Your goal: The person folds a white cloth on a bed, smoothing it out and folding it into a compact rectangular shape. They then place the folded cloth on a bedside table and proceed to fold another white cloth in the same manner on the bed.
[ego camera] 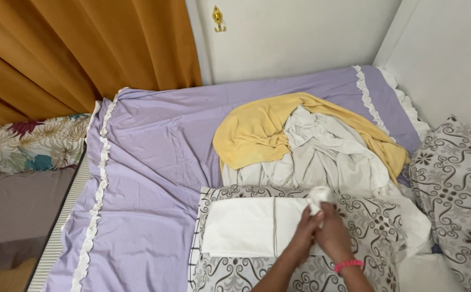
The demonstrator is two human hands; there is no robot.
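My left hand (303, 235) and my right hand (333, 233) meet over a small bunched white cloth (318, 197), both gripping it. A pink band circles my right wrist. The hands hover above a folded white sheet (246, 227) that lies on a grey swirl-patterned pillow (373, 221). Behind these sits a heap of crumpled white laundry (327, 154) partly wrapped in a yellow towel (257, 130).
A lilac frilled bedsheet (154, 162) covers the bed. Another swirl-patterned pillow (454, 184) leans at the right wall. A floral cushion (27, 143) lies left, under an orange curtain (84, 43). A gold hook (218, 18) is on the white wall.
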